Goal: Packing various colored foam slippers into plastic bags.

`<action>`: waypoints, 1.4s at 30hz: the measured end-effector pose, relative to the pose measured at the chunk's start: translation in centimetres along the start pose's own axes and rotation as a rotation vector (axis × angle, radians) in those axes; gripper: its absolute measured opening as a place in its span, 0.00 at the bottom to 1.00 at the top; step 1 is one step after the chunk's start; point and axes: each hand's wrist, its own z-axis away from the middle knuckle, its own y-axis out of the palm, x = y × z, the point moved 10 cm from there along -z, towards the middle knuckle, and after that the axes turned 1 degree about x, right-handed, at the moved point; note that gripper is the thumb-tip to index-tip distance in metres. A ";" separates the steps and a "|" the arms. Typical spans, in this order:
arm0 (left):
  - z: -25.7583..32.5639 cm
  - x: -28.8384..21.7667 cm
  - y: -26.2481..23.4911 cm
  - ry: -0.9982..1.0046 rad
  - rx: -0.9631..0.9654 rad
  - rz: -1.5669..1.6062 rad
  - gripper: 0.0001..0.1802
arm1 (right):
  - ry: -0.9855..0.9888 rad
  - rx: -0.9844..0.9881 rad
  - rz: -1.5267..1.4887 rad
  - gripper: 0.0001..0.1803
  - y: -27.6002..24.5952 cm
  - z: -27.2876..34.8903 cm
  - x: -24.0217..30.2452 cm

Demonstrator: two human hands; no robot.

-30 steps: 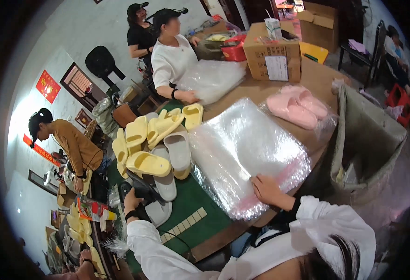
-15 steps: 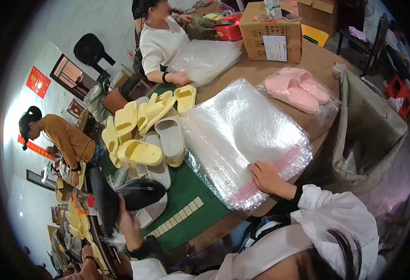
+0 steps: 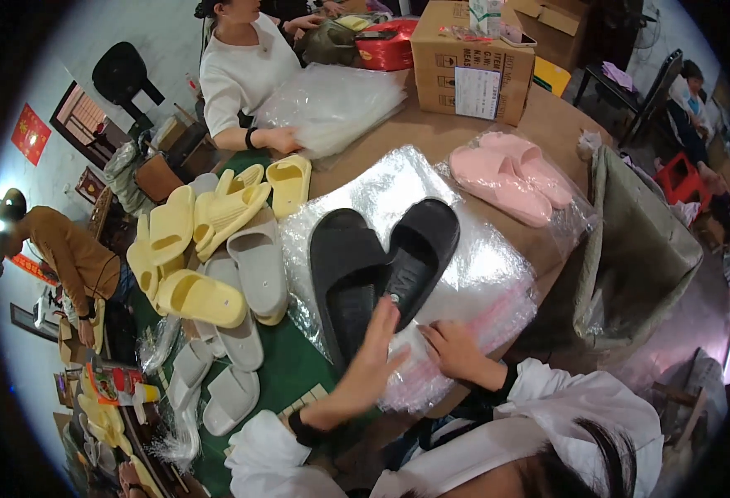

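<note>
black slippers [image 3: 381, 266] are laid on the bag stack [image 3: 464, 274] near the table's front edge — left hand [image 3: 373, 357] open, fingers resting on them, right hand [image 3: 452, 349] pressed loosely on the bags, gripping nothing — not bagged yet, unlike the pink pair [image 3: 510, 174]

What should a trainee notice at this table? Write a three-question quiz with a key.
1. True or false: the black slippers lie on the stack of clear bags.
2. Which of the person's hands touches the black slippers?
3. Fill in: the bagged slippers near the cardboard box are ___.
Key: 1 true; 2 the left hand; 3 pink.
</note>
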 end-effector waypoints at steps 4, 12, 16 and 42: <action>6.1 -2.3 4.0 0.392 0.266 -1.014 0.41 | 0.014 0.034 0.013 0.23 -0.5 0.5 -0.6; 19.9 10.2 -8.3 -0.498 0.087 -1.754 0.48 | -0.003 0.064 -0.001 0.23 0.3 0.1 -0.7; 20.5 12.1 -8.2 -0.483 0.234 -1.807 0.51 | 0.022 0.038 0.021 0.23 -0.4 -0.5 0.0; 20.3 10.7 -6.7 -0.104 0.120 -1.862 0.32 | 0.094 0.345 0.199 0.30 2.0 0.6 -0.5</action>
